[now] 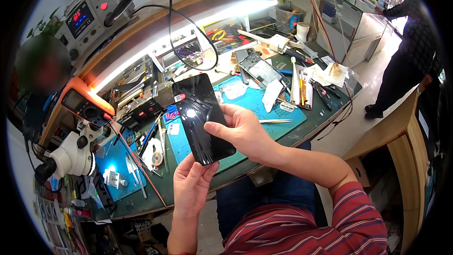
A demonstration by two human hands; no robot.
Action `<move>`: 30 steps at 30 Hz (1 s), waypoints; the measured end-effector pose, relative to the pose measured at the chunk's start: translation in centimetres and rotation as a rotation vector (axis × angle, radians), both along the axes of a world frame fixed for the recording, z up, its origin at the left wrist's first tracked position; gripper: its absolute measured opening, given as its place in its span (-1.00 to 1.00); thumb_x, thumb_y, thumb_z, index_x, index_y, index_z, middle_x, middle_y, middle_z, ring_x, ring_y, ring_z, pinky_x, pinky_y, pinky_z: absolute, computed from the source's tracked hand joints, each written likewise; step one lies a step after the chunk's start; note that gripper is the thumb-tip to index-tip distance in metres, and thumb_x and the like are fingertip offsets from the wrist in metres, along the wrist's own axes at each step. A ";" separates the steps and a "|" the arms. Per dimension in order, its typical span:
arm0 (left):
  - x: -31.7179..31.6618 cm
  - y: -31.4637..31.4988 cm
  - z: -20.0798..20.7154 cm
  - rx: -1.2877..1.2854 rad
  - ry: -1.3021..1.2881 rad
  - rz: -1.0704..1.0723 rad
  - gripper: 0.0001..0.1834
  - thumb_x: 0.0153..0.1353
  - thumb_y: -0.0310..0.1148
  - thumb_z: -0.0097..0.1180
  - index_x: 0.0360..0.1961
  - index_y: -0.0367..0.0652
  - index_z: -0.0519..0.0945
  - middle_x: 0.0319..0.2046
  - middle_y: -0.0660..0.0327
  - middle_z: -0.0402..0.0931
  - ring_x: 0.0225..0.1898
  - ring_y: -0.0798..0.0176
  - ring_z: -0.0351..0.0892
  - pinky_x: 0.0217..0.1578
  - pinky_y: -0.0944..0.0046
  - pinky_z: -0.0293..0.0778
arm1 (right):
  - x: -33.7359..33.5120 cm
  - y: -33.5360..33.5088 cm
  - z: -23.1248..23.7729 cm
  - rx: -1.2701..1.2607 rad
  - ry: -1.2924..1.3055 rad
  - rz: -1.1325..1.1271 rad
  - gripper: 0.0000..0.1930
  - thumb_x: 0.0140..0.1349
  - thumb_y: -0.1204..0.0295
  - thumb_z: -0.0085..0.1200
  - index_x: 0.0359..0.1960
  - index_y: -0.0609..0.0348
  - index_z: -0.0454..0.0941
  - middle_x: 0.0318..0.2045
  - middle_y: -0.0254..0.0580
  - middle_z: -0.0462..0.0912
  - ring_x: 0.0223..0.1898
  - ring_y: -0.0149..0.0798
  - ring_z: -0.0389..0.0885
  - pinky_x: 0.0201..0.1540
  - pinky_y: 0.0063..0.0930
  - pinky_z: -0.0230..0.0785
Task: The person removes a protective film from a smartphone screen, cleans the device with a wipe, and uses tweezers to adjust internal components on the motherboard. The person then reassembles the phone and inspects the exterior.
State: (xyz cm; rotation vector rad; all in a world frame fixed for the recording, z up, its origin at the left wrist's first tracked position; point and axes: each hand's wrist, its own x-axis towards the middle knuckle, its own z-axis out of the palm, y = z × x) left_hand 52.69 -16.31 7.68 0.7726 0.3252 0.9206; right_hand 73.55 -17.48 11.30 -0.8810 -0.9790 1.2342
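Overhead, a black smartphone [202, 119] is held above a cluttered repair bench, gripped from two sides. The left hand [191, 186] is closed on the phone's lower end, thumb laid against the glass and the other fingers hidden behind it. The right hand [245, 132] is clamped on the phone's right edge, thumb pressed across the screen and fingertips curled round the far side. A bright lamp reflection is carried on the dark glass, so nothing on the display can be made out; a small red sticker is seen near its upper left edge.

Beneath the phone, a teal work mat [264, 108] is spread on the green bench top [155, 193], partly covered by the phone and hands. An opened phone housing [262, 68] is laid at the mat's far end, with tweezers [275, 121] just to the right of the hand. A white microscope [71, 153] is set at the left, its base cut off by the dark rim of the view, and an orange multimeter [80, 104] is propped behind it. A grey bench power supply [89, 16] is stood on the shelf above. Small tools in the trays under the strip light are too crowded to be told apart. At upper right, a standing person [410, 52] is only partly shown, the head lost beyond the frame.
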 end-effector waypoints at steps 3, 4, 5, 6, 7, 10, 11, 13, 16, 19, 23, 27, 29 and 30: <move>-0.2 0.1 0.1 -0.045 -0.031 -0.025 -0.59 0.51 -0.50 0.14 0.31 -0.44 0.51 0.15 -0.06 0.67 0.14 0.09 0.73 0.24 0.08 0.67 | -0.1 0.0 -0.2 0.027 -0.005 0.005 -0.60 0.50 0.42 0.22 0.25 0.39 0.48 -0.05 -0.17 0.78 -0.08 -0.49 0.73 -0.02 -0.57 0.62; -0.3 0.2 0.0 -0.051 -0.037 -0.031 -0.59 0.50 -0.51 0.15 0.31 -0.44 0.51 0.15 -0.06 0.67 0.14 0.08 0.73 0.25 0.08 0.67 | -0.1 0.0 -0.3 0.034 -0.006 0.007 -0.60 0.51 0.42 0.21 0.25 0.40 0.48 -0.05 -0.18 0.77 -0.09 -0.49 0.73 -0.03 -0.57 0.62; -0.3 0.2 0.0 -0.056 -0.043 -0.036 -0.59 0.50 -0.52 0.15 0.31 -0.44 0.51 0.15 -0.06 0.67 0.14 0.08 0.73 0.25 0.08 0.67 | -0.1 0.0 -0.3 0.051 -0.009 0.013 -0.60 0.51 0.42 0.20 0.25 0.40 0.47 -0.05 -0.19 0.77 -0.09 -0.50 0.72 -0.03 -0.57 0.62; -0.4 0.3 0.0 -0.062 -0.050 -0.041 -0.58 0.49 -0.52 0.16 0.31 -0.44 0.51 0.15 -0.07 0.67 0.14 0.08 0.73 0.25 0.08 0.66 | -0.1 0.0 -0.4 0.069 -0.012 0.019 -0.60 0.52 0.42 0.19 0.26 0.40 0.47 -0.05 -0.20 0.77 -0.10 -0.51 0.72 -0.04 -0.57 0.62; -0.7 0.5 -0.2 -0.053 -0.048 -0.052 -0.57 0.49 -0.53 0.15 0.32 -0.43 0.49 0.17 -0.06 0.65 0.16 0.08 0.72 0.27 0.07 0.66 | -0.1 0.0 -0.3 0.086 -0.016 0.025 -0.60 0.53 0.42 0.18 0.27 0.40 0.46 -0.05 -0.22 0.76 -0.11 -0.51 0.71 -0.04 -0.57 0.62; -1.1 0.9 -0.8 -0.037 -0.052 -0.073 -0.55 0.48 -0.53 0.15 0.34 -0.40 0.46 0.21 -0.04 0.62 0.20 0.08 0.69 0.29 0.07 0.64 | -0.4 -0.1 -0.1 0.113 0.003 0.022 -0.59 0.53 0.41 0.17 0.28 0.40 0.46 -0.07 -0.24 0.76 -0.11 -0.53 0.70 -0.06 -0.58 0.61; -1.1 0.9 -0.8 -0.037 -0.057 -0.072 -0.55 0.47 -0.54 0.16 0.34 -0.40 0.46 0.21 -0.04 0.63 0.20 0.09 0.69 0.29 0.08 0.64 | -0.4 -0.1 -0.1 0.102 -0.020 0.016 -0.59 0.53 0.41 0.17 0.28 0.40 0.46 -0.06 -0.24 0.76 -0.11 -0.53 0.70 -0.06 -0.58 0.61; -1.1 1.0 -0.7 -0.045 -0.061 -0.073 -0.55 0.46 -0.55 0.17 0.33 -0.40 0.47 0.21 -0.04 0.63 0.20 0.10 0.70 0.29 0.09 0.64 | -0.3 -0.1 0.2 0.081 -0.066 0.008 -0.59 0.53 0.41 0.18 0.27 0.40 0.46 -0.06 -0.24 0.76 -0.11 -0.54 0.69 -0.06 -0.59 0.61; -1.2 1.1 -0.3 -0.063 -0.052 -0.065 -0.56 0.44 -0.57 0.19 0.31 -0.40 0.51 0.18 -0.03 0.65 0.18 0.12 0.70 0.30 0.09 0.62 | -0.4 -0.3 0.7 0.065 -0.081 0.008 -0.60 0.52 0.42 0.19 0.27 0.40 0.47 -0.06 -0.24 0.76 -0.09 -0.54 0.70 -0.05 -0.59 0.60; -0.9 1.0 0.2 -0.066 -0.026 -0.033 -0.58 0.40 -0.61 0.22 0.27 -0.39 0.56 0.14 0.00 0.69 0.14 0.15 0.72 0.29 0.10 0.61 | -0.5 -0.1 0.1 0.060 -0.065 0.002 -0.59 0.52 0.46 0.16 0.30 0.40 0.45 -0.04 -0.23 0.75 -0.09 -0.52 0.71 -0.02 -0.57 0.61; -1.1 0.8 0.4 -0.028 0.009 -0.019 -0.59 0.38 -0.63 0.23 0.24 -0.39 0.58 0.10 0.03 0.70 0.12 0.18 0.72 0.28 0.11 0.61 | -1.0 -0.1 0.0 0.105 0.008 -0.016 -0.60 0.50 0.47 0.16 0.30 0.37 0.48 -0.10 -0.24 0.76 -0.15 -0.53 0.70 -0.13 -0.57 0.59; -1.0 0.6 0.6 0.004 0.037 -0.004 -0.63 0.37 -0.64 0.24 0.19 -0.40 0.60 0.06 0.03 0.71 0.10 0.19 0.73 0.26 0.12 0.63 | -1.1 -0.3 0.1 0.100 0.027 -0.023 -0.60 0.51 0.48 0.15 0.30 0.40 0.46 -0.10 -0.24 0.75 -0.13 -0.52 0.70 -0.10 -0.57 0.60; -0.8 0.3 1.2 0.026 0.078 0.042 -0.65 0.39 -0.64 0.22 0.19 -0.41 0.60 0.05 0.03 0.71 0.09 0.20 0.73 0.24 0.12 0.64 | -1.2 -0.4 0.2 0.095 0.056 -0.046 -0.61 0.50 0.50 0.16 0.28 0.41 0.46 -0.12 -0.24 0.76 -0.13 -0.51 0.71 -0.09 -0.57 0.61; -0.7 0.2 1.3 0.037 0.099 0.063 -0.66 0.40 -0.64 0.21 0.18 -0.42 0.60 0.05 0.02 0.71 0.08 0.20 0.73 0.23 0.13 0.64 | -1.2 -0.5 0.3 0.082 0.042 -0.056 -0.62 0.50 0.50 0.17 0.26 0.41 0.47 -0.13 -0.24 0.76 -0.14 -0.50 0.71 -0.10 -0.57 0.61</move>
